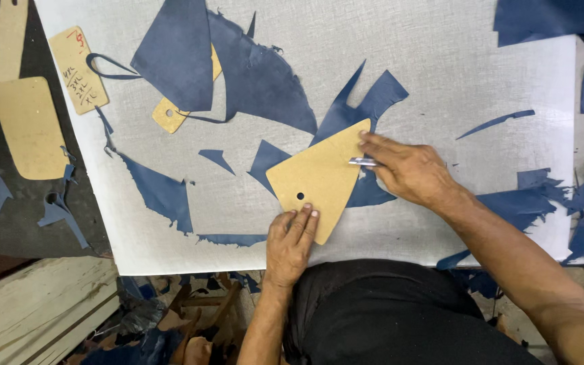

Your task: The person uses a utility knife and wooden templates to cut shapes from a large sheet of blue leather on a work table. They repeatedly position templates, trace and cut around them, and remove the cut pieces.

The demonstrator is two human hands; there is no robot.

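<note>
Head view, looking straight down: nearest the body, the left hand (292, 236) lies flat with its fingers spread narrow, pressing the near corner of a tan, roughly triangular hardboard template (319, 177) with a small round hole. It grips nothing; it only pins the board down. The template rests on a dark blue leather piece (366, 192) that shows along its right and upper edges, all on the white woven-covered bench (441, 74).

The template's long axis runs from that pinned near corner up and away to its far tip. The right hand (407, 169) sits just to the right of this axis, beyond the left hand, closed around a slim silvery blade tool (363, 161) whose tip touches the template's right edge near the far corner. So the edge lies directly left of the right hand.

Farther out lie scattered blue leather offcuts (163, 196), a large folded blue leather sheet (177, 54) over a second tan template (170, 115), and a labelled tan tag (79, 67).
</note>
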